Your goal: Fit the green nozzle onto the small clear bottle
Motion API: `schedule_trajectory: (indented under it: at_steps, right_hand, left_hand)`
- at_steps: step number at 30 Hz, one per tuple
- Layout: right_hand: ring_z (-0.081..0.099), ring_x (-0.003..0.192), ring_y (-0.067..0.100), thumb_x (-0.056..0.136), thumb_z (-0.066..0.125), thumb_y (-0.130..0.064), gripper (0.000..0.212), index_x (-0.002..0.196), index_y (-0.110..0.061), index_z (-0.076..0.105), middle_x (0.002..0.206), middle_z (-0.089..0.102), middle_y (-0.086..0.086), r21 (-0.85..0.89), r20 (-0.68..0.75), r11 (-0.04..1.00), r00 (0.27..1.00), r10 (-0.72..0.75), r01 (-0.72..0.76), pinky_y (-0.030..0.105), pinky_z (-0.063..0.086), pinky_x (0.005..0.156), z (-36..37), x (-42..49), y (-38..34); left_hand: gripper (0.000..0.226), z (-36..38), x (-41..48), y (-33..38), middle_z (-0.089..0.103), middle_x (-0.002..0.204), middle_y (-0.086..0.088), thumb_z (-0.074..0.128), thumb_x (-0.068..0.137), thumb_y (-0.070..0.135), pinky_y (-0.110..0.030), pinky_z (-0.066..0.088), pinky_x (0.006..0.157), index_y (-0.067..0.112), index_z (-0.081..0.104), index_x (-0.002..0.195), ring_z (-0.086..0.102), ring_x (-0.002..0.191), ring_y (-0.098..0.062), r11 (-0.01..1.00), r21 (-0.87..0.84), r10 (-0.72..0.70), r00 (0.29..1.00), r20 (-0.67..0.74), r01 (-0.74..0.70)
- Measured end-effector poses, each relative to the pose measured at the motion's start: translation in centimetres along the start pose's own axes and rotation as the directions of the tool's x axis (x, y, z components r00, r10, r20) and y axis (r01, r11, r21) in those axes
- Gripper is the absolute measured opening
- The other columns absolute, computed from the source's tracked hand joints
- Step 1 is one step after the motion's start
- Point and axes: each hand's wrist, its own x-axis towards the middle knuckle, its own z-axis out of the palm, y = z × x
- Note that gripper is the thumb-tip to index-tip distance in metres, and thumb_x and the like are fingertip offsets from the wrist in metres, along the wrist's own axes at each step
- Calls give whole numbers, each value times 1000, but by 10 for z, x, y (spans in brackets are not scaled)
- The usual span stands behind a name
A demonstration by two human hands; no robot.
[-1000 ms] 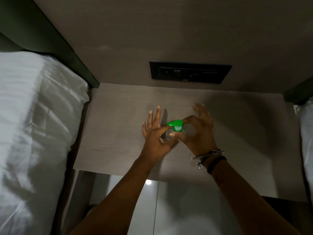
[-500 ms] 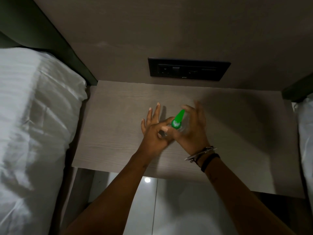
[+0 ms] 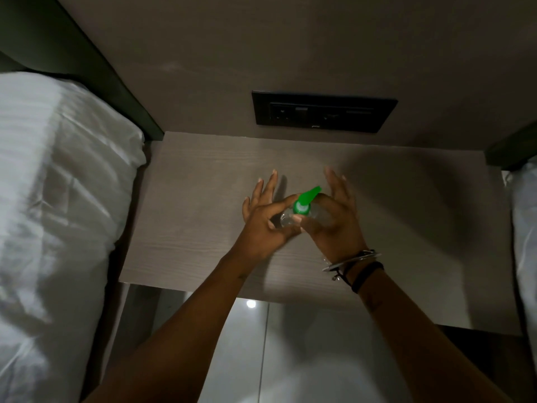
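Above the middle of the wooden bedside table [image 3: 186, 216] I hold a small clear bottle [image 3: 286, 220] between both hands. The green nozzle [image 3: 303, 202] sits on its neck, spout pointing up and to the right. My left hand [image 3: 261, 225] pinches the nozzle's collar with thumb and index finger, its other fingers spread. My right hand [image 3: 334, 222] cups the bottle's body in the palm, thumb pressed just under the green collar and fingers stretched out. Most of the bottle is hidden by my hands.
A white-sheeted bed [image 3: 58, 216] borders the table on the left and another bed edge [image 3: 523, 228] on the right. A black socket panel [image 3: 322, 112] is set in the wall behind. Glossy floor [image 3: 290, 344] lies below the table's front edge.
The nozzle has turned: its spout pointed left a second ago and now points up and right. My right fingers have straightened. Both hands stay over the same spot.
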Motion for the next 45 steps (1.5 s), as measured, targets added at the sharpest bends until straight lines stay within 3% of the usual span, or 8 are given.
schedule_trajectory:
  at_steps: [5, 12, 18, 27, 32, 36, 41, 45]
  right_hand:
    - [23, 138, 23, 62, 82, -30, 27, 83, -27, 65, 140, 46, -1, -14, -181, 1000, 984, 3, -6, 53, 21, 109, 4, -1, -12]
    - [18, 141, 18, 65, 76, -38, 34, 78, -34, 45, 145, 43, -3, -89, -242, 986, 963, 114, -139, 53, 18, 107, 18, -7, -22]
    - [19, 140, 14, 64, 75, -39, 30, 74, -30, 49, 142, 47, -5, -95, -256, 989, 963, 87, -114, 39, 13, 101, 18, -7, -22]
    - [18, 141, 31, 71, 62, -63, 41, 86, -26, 67, 150, 35, 6, -340, -215, 936, 976, 18, -92, 65, 9, 108, -14, -14, -30]
    - [29, 137, 36, 78, 68, -40, 27, 67, -15, 70, 140, 49, 9, -459, -165, 888, 980, -109, 21, 67, 16, 106, -26, -14, -43]
    - [30, 136, 34, 82, 58, -38, 33, 69, -11, 70, 140, 50, 10, -518, -116, 854, 993, -22, -41, 63, 24, 103, -13, -11, -56]
    - [26, 138, 29, 85, 48, -46, 43, 76, -11, 70, 143, 46, 9, -552, -129, 819, 987, 100, -155, 60, 23, 105, -6, -12, -61]
    - [28, 136, 34, 77, 34, -74, 72, 77, -11, 68, 143, 45, 16, -595, -154, 779, 979, 132, -198, 65, 17, 106, -10, -25, -62]
  left_hand:
    - [52, -2, 3, -2, -2, 155, 17, 70, 76, 50, -50, -9, 113, 40, 56, 125, -13, 144, -12, 1000, 27, 12, 1000, 22, -13]
    - [46, -1, 3, -3, 5, 155, 13, 79, 73, 30, -50, -9, 114, 30, 63, 116, -9, 144, -13, 1000, -17, 1, 1000, -10, -2]
    - [47, -3, 4, 2, 5, 154, 13, 80, 72, 25, -51, -7, 116, 28, 64, 115, -8, 145, -15, 1000, -17, -10, 1000, 11, 10]
    - [53, -11, 11, 1, 10, 157, 11, 79, 70, 31, -62, 8, 115, 51, 53, 112, -6, 147, -20, 996, -81, -24, 992, 125, 34]
    - [69, -24, 21, 2, 7, 160, 11, 73, 60, 53, -60, -1, 116, 45, 53, 126, -10, 145, -15, 991, -88, -67, 950, 306, 98]
    - [65, -33, 37, 5, 7, 161, 9, 78, 76, 23, -53, 2, 118, 32, 52, 134, -8, 146, -16, 992, 23, -121, 906, 406, 122]
    - [63, -36, 42, 7, 6, 161, 5, 77, 78, 22, -47, 0, 118, 33, 50, 134, -8, 147, -20, 994, 24, -107, 892, 439, 107]
    - [80, -34, 32, -2, -1, 162, 0, 74, 79, 29, -53, -4, 117, 35, 30, 145, -10, 147, -22, 955, 295, -149, 864, 482, 0]
